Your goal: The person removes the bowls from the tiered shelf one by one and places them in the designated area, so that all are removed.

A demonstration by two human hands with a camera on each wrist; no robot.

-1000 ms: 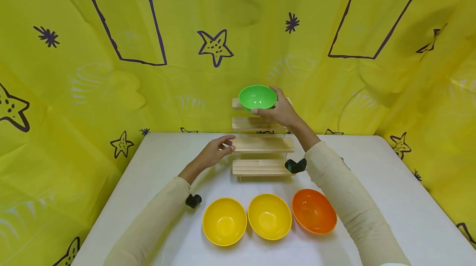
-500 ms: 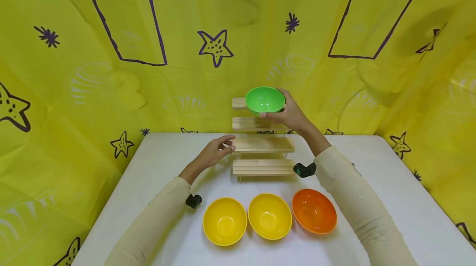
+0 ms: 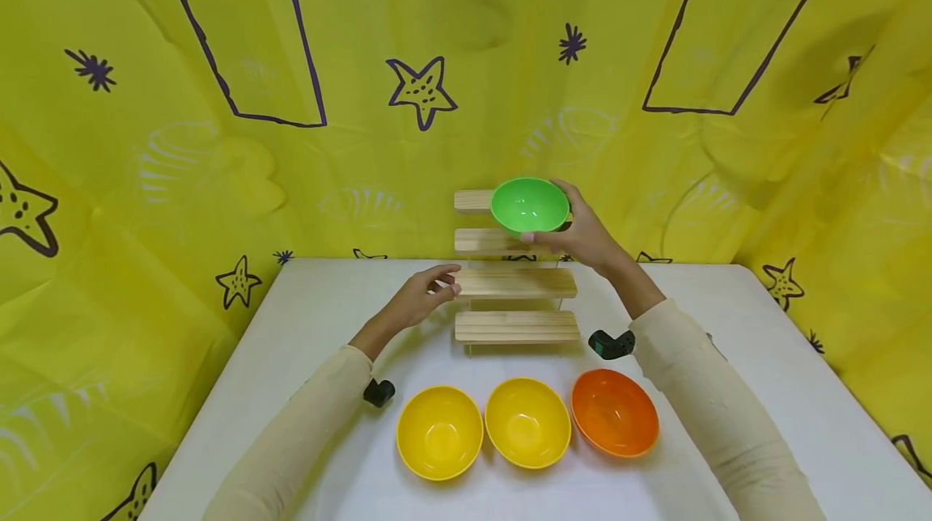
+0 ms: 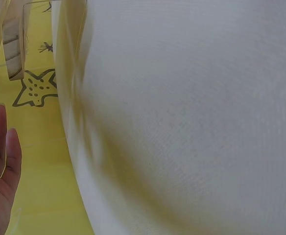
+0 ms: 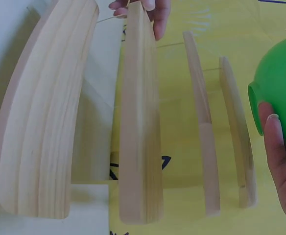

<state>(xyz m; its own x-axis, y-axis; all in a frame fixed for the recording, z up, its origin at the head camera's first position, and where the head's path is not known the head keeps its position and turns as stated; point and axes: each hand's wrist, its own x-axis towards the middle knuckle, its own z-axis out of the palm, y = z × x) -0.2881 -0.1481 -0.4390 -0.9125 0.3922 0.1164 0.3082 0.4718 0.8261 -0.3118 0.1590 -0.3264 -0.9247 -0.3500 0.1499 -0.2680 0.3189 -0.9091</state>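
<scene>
A small green bowl is held up by my right hand, thumb at its near side and fingers behind its right side. It is tilted toward me, in front of the upper steps of a tiered wooden shelf. In the right wrist view the bowl shows its outer wall and foot, apart from the boards. My left hand grips the left end of the second board from the front, between thumb and fingers. Only part of that left hand appears in the left wrist view.
Two yellow bowls and an orange bowl stand in a row on the white table, nearer to me than the shelf. The orange one looks tilted. A yellow patterned curtain hangs behind and at the sides.
My right hand has carried the green bowl to the right and slightly down in the view, uncovering more of the top board's left end. My left hand has stayed put.
</scene>
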